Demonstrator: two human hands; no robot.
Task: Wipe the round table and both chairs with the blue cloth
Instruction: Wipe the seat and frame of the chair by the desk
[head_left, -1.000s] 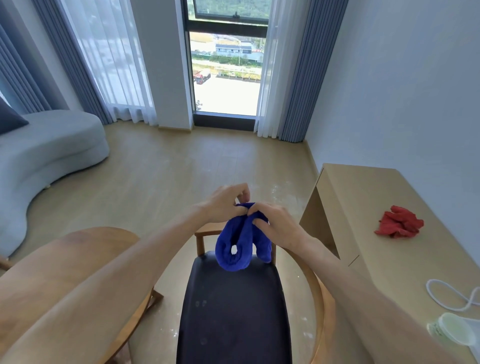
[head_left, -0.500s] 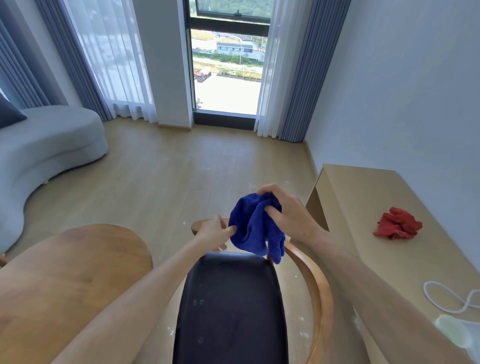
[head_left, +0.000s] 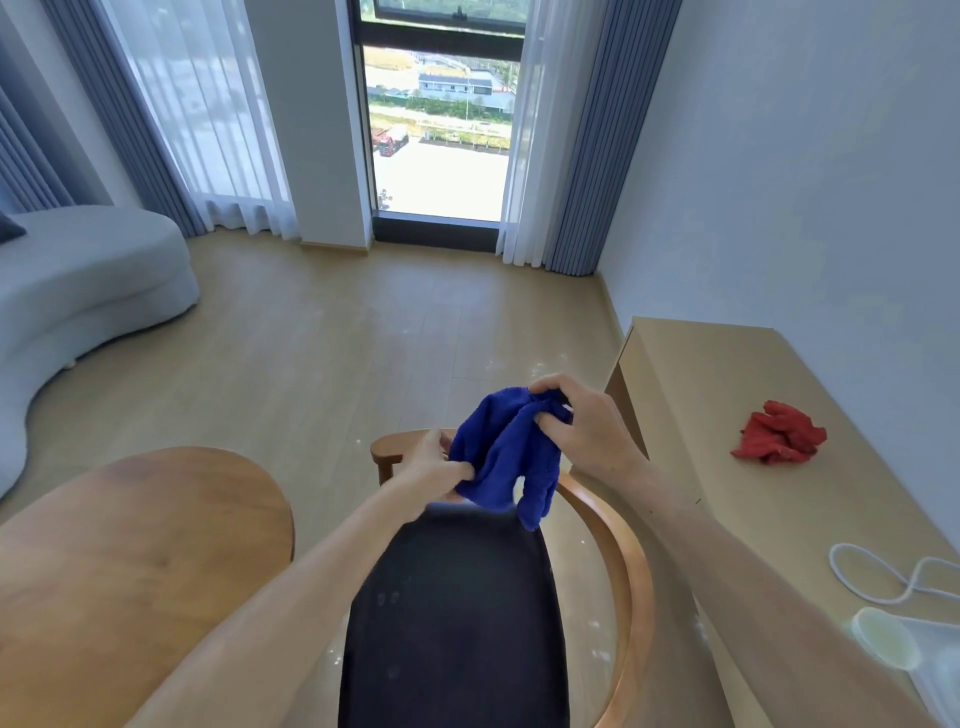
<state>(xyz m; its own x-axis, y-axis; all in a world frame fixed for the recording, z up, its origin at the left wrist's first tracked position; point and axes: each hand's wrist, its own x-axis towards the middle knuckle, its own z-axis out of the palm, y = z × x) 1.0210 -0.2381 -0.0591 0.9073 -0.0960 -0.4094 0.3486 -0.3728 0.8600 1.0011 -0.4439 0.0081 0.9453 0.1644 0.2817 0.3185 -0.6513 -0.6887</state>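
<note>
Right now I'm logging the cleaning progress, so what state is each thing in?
blue cloth: bunched, held in the air above the chair
left hand: pinching the cloth's lower edge
right hand: gripping the cloth's top
chair: dark seat bare
round table: bare
red cloth: crumpled on the desk
white cord: loosely looped on the desk

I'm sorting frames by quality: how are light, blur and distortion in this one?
Head view: bright daylight from the window, slightly blown out; wide-angle bending of walls and curtains; left hand a little motion-blurred; blue cloth and right hand fairly sharp; cup at the corner soft.
</note>
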